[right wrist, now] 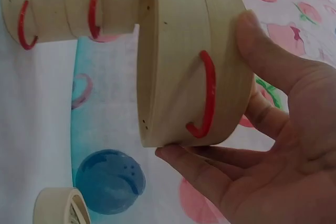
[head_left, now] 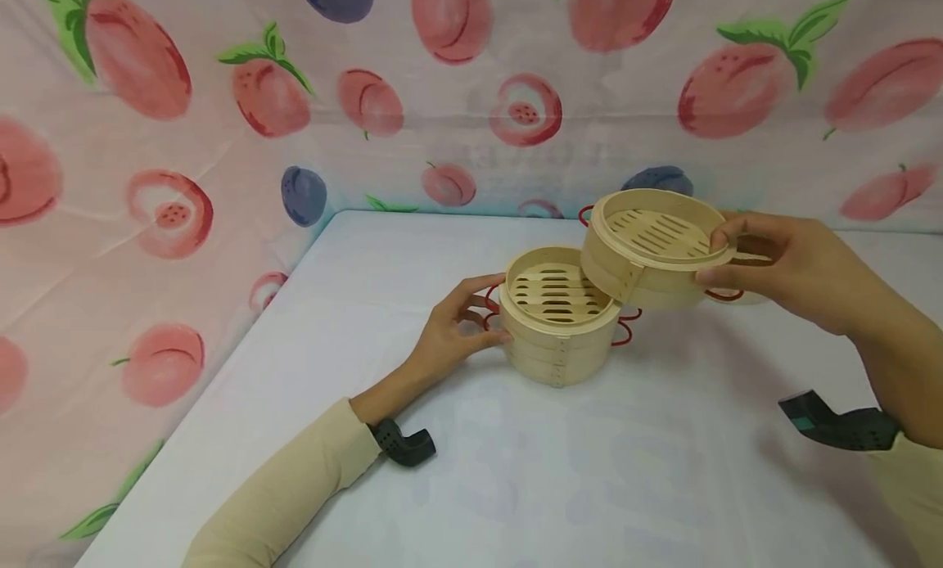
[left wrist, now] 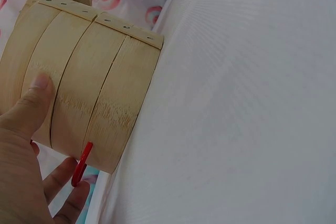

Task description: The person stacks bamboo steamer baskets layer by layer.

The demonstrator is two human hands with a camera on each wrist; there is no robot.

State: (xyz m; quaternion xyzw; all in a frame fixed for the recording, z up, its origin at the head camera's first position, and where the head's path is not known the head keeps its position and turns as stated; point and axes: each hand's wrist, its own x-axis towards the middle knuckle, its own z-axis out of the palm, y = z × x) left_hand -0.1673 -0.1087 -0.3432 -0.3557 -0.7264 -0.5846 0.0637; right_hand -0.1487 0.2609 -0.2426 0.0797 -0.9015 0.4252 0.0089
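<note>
Two stacked bamboo steamer tiers (head_left: pixel 557 355) with slatted floors and red handles stand on the white table. My left hand (head_left: pixel 460 318) holds the stack's left side. Its thumb presses the bamboo wall in the left wrist view, other fingers behind near a red handle (left wrist: pixel 82 164). My right hand (head_left: pixel 773 253) grips another bamboo steamer tier (head_left: pixel 648 281) by its right side, thumb on the wall and fingers around the rim. That tier is raised and tilted, and its lower left edge overlaps the stack's right rim. In the right wrist view its red handle (right wrist: pixel 210 95) faces the camera.
A round bamboo piece (right wrist: pixel 52 206) rests on the white tabletop (head_left: pixel 516 470), mostly hidden behind the raised tier in the head view. A fruit-print cloth (head_left: pixel 457 167) rises along the table's back and left edges. Black bands (head_left: pixel 405 445) sit on both wrists.
</note>
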